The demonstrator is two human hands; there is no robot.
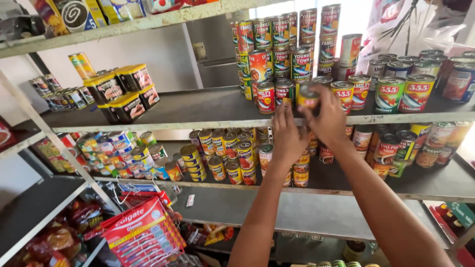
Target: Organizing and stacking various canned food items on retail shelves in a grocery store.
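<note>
I see my right hand (pixel 327 118) clamped on a yellow can (pixel 308 95) at the shelf's (pixel 198 106) near edge; my left hand (pixel 288 136), fingers spread, rests just left, holding nothing.

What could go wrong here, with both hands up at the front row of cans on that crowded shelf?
1. The right hand grips a small yellow-topped can at the shelf edge; a slip could drop it onto the cans on the lower shelf.
2. The tall stacked cans stand right behind it; a nudge might topple them.
3. The left hand hovers by the red-labelled cans, which it could knock forward.
</note>
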